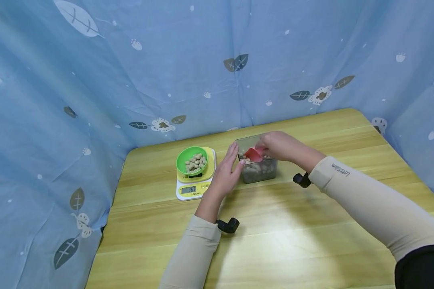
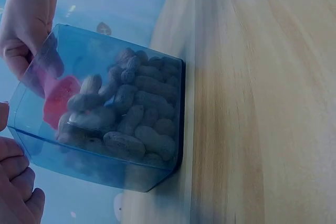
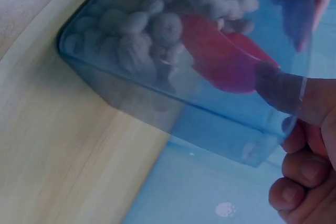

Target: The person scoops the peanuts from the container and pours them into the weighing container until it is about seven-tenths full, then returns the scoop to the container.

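We see a clear plastic box standing on the wooden tabletop, about mid-table and just right of a yellow kitchen scale. The box is partly filled with peanuts in their shells.

Our left hand rests against the left wall of the box with fingers straight, palm flat to the plastic; it steadies rather than grips. In the left wrist view the fingertips lie at the near corner of the box.

Our right hand reaches into the open top and grips a red scoop, fingers curled round its handle. The scoop's bowl sits down among the peanuts, as the right wrist view shows through the wall.

On the scale stands a green bowl holding a small heap of peanuts; the display is lit, digits too small to read surely.

Blue leaf-print cloth hangs behind and beside the tabletop. Both forearms wear beige sleeves.
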`<state>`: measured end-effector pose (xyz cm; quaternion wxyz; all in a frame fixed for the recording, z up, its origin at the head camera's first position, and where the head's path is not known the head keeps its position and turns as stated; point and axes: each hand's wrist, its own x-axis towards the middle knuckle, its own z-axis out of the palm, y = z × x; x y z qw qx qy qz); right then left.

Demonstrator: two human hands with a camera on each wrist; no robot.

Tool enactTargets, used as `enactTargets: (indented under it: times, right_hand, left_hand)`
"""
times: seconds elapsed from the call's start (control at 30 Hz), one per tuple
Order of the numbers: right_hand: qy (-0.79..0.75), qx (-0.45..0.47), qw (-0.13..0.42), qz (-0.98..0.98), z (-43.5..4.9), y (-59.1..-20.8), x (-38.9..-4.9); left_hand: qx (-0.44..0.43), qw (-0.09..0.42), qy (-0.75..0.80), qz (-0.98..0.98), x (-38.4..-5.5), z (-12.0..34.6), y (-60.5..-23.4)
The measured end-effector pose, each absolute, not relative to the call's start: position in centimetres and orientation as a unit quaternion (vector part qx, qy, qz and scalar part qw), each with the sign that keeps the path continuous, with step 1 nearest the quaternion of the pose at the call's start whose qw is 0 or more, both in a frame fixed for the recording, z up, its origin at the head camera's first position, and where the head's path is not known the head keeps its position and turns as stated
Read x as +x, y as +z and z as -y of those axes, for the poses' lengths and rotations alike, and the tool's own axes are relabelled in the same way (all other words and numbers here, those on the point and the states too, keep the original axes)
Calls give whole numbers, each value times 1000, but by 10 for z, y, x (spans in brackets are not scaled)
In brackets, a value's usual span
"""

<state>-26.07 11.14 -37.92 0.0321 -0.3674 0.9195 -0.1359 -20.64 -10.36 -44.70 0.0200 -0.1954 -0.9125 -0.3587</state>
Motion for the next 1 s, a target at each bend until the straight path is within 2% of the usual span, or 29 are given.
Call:
enactTargets:
  times: [0.13,0.43,0.67,1.0]
  right_hand:
    - [-172,-341,50,-923,-115,-379,-261]
    - [-196,-316,43,-927,-108,-386,-260]
    - [-228,-326,51,-916,-123,-381,-258]
    - [-278,-273,41,-920,-133,-390,-255]
  left_hand:
    - [-197,22,-356,913,-206,104,-447]
    - [-200,21,-354,913,-206,104,-447]
    - [-192,21,-358,913,-205,103,-447]
    - [-194,21,-365,911,-205,101,-448]
